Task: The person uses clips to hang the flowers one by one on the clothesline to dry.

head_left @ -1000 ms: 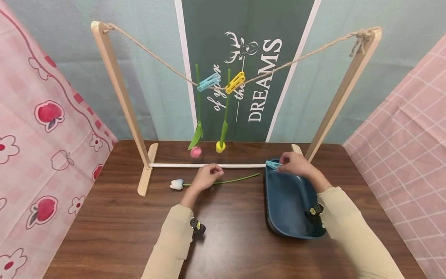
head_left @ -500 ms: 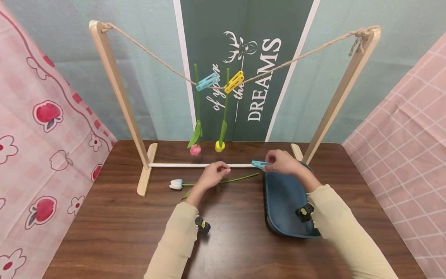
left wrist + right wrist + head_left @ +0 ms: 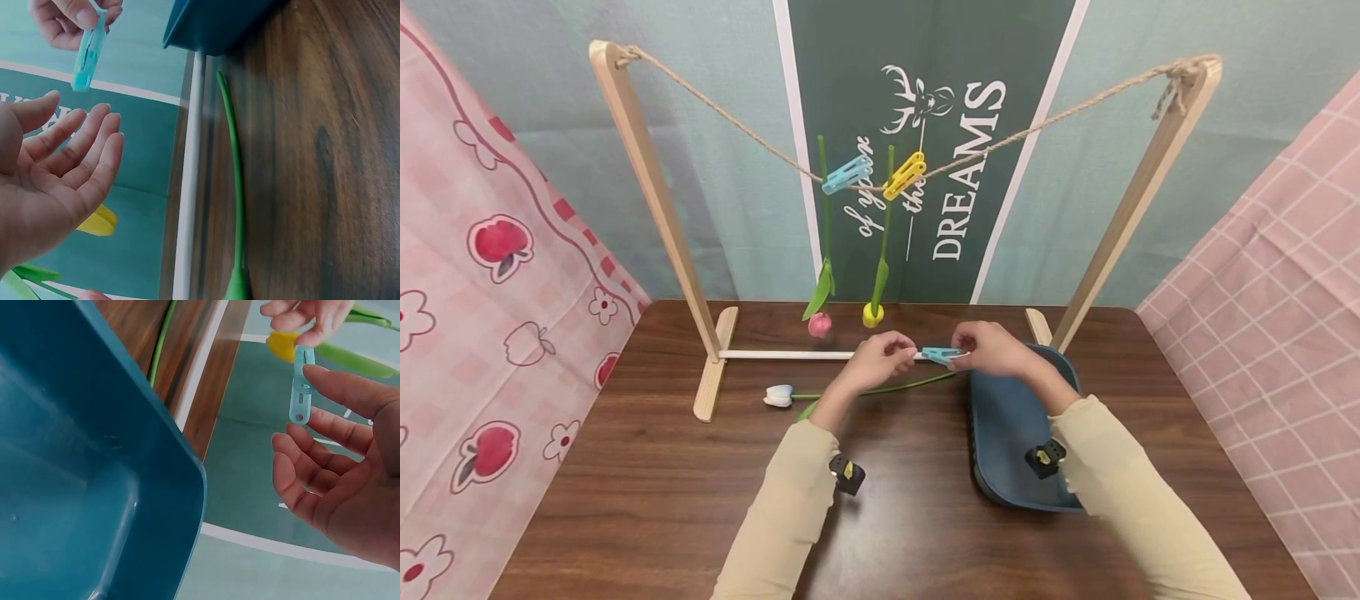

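Observation:
In the head view my right hand point(image 3: 997, 350) pinches a light blue clothespin point(image 3: 940, 356) between thumb and fingers, above the bin's far left corner. Facing it, my left hand point(image 3: 877, 365) reaches in with bent, relaxed fingers and nothing in them; the left wrist view shows a small gap between its fingertips point(image 3: 105, 111) and the clothespin. Below the hands a white tulip point(image 3: 778, 396) lies on the table, its stem partly hidden by my left hand. A pink tulip point(image 3: 820, 325) and a yellow tulip point(image 3: 873, 315) hang upside down from a rope point(image 3: 745, 132).
A second blue clothespin point(image 3: 847, 175) and a yellow clothespin point(image 3: 906, 176) grip the hanging stems on the rope. Wooden posts point(image 3: 655, 200) stand either side, joined low by a white rod point(image 3: 782, 355). A dark blue bin point(image 3: 1011, 442) sits beneath my right forearm.
My right hand has carried the clothespin left, from over the bin to beyond its left edge. My left hand has moved right and slightly up toward it.

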`<action>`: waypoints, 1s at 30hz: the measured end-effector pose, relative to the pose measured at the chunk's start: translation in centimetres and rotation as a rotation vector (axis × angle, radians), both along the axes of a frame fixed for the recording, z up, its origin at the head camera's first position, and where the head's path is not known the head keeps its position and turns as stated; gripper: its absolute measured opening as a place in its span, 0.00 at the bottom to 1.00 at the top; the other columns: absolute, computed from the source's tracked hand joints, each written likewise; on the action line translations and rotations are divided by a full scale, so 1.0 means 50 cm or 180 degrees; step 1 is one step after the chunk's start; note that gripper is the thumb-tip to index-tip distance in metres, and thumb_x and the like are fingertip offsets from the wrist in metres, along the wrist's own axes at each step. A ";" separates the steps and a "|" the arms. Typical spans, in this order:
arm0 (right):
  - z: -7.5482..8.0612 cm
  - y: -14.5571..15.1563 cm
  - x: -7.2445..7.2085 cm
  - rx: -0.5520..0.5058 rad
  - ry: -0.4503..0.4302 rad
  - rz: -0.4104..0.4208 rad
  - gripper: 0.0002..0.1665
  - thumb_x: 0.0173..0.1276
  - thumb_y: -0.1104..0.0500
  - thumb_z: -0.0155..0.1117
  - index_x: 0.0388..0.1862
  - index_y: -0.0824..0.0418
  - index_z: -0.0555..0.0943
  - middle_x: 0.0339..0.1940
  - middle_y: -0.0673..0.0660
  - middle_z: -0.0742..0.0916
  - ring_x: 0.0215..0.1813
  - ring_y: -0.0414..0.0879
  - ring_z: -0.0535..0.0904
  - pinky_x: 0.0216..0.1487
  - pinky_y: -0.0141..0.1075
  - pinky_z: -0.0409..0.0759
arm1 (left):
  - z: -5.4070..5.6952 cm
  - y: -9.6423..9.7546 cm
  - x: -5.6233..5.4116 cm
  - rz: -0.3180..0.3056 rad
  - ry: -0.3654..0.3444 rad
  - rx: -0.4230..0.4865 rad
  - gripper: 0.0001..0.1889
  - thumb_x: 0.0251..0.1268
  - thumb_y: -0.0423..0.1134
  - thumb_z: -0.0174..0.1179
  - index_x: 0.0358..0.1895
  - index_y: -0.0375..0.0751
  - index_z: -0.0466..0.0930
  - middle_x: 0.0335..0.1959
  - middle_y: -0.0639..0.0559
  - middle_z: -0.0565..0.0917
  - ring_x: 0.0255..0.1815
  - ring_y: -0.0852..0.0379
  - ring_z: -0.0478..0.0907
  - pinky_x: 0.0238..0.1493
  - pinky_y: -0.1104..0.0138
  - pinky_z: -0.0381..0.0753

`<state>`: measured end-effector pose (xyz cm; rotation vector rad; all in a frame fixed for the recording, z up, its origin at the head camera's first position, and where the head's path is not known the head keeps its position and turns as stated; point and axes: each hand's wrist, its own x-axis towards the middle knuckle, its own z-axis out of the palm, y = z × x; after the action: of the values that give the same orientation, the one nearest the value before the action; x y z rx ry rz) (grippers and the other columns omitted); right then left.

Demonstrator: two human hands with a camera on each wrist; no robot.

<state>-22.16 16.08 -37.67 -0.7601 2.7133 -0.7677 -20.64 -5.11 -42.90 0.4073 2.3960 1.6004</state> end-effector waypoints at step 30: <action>-0.008 -0.024 0.008 -0.0186 -0.0045 -0.0047 0.17 0.49 0.62 0.72 0.36 0.67 0.78 0.30 0.59 0.82 0.34 0.48 0.75 0.35 0.39 0.73 | 0.012 0.007 0.003 0.0278 -0.0486 0.0578 0.06 0.64 0.28 0.53 0.38 0.24 0.74 0.28 0.36 0.82 0.26 0.57 0.80 0.41 0.55 0.78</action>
<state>-21.76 14.88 -38.06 -0.7451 2.6975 -0.8557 -20.48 -4.78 -42.29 0.2057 2.1925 1.8243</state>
